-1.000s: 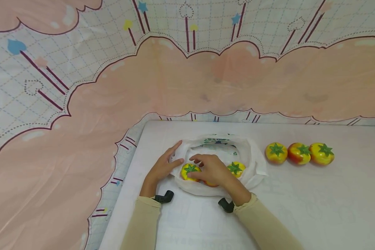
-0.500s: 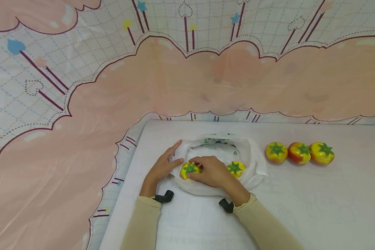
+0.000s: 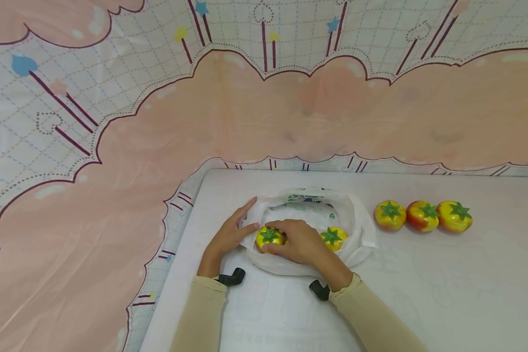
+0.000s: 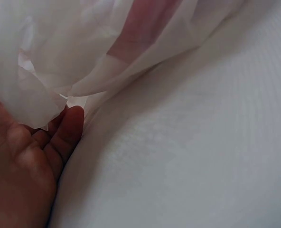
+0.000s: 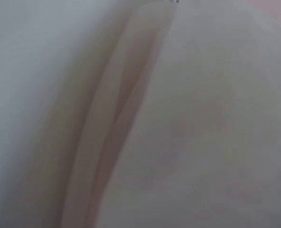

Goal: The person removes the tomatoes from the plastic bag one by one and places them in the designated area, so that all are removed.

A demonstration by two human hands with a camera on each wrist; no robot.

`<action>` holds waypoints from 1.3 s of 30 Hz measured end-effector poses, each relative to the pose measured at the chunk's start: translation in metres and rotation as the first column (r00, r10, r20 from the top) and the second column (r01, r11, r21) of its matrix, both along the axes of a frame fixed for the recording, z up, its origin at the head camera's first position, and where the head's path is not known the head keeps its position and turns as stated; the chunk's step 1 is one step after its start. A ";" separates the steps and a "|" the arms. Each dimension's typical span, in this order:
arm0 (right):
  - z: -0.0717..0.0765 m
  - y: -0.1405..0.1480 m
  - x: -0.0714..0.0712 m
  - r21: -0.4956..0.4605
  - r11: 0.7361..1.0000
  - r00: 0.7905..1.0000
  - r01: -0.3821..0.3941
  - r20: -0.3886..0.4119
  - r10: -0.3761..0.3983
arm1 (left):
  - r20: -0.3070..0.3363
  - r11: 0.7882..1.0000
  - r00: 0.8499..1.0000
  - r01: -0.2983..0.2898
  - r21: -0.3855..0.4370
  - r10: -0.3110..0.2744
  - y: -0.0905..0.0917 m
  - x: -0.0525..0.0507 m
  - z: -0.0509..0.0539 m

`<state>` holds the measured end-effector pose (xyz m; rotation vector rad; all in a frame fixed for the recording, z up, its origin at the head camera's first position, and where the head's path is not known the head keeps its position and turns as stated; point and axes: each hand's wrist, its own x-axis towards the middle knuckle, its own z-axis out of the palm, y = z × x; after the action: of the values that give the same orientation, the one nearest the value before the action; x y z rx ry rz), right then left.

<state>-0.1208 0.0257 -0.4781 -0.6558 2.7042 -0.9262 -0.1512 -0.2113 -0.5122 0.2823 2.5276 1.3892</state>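
A white plastic bag [image 3: 264, 266] lies with its mouth spread wide. Inside it my right hand [image 3: 305, 242] grips a shiny yellow tomato [image 3: 270, 236] with a green star-shaped top, thumb on the near side and fingers on the far side. Another such tomato [image 3: 333, 238] sits in the bag, right of that hand. My left hand [image 3: 226, 237] holds the bag's left rim, thumb inward and index finger stretched along it. In the left wrist view, a bent finger [image 4: 67, 133] lies against the bag film [image 4: 79, 47]. The right wrist view shows only blurred bag film [image 5: 202, 118].
Right of the bag, three yellow-red tomatoes, a left one [image 3: 389, 215], a middle one [image 3: 422, 215] and a right one [image 3: 454, 216], stand in a row on the white table [image 3: 422, 293]. A patterned cloth [image 3: 334, 117] hangs behind.
My right hand has closed its thumb and fingers round the left tomato in the bag. A second tomato, glimpsed under that hand earlier, is now covered. The left hand has stayed put.
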 end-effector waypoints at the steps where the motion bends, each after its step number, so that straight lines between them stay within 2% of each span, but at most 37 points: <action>1: 0.000 0.000 0.000 -0.001 1.000 1.000 -0.001 -0.007 0.001 | 0.001 1.000 1.000 0.000 0.001 0.000 0.000 0.000 0.000; 19: -0.002 -0.001 0.002 -0.030 0.999 0.998 -0.023 -0.059 0.021 | -0.005 1.000 1.000 0.001 0.017 -0.001 -0.001 -0.001 -0.001; 30: -0.001 0.001 0.001 -0.057 0.998 0.995 0.003 -0.099 -0.009 | -0.002 1.000 1.000 -0.007 0.021 0.007 0.000 -0.002 -0.001; 39: 0.005 0.005 0.000 -0.066 0.997 0.996 0.034 -0.077 -0.039 | -0.002 1.000 1.000 -0.015 0.027 0.015 0.002 -0.002 0.000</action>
<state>-0.1203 0.0311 -0.4732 -0.6707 2.7732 -1.0218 -0.1532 -0.2094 -0.5119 0.2708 2.5194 1.4300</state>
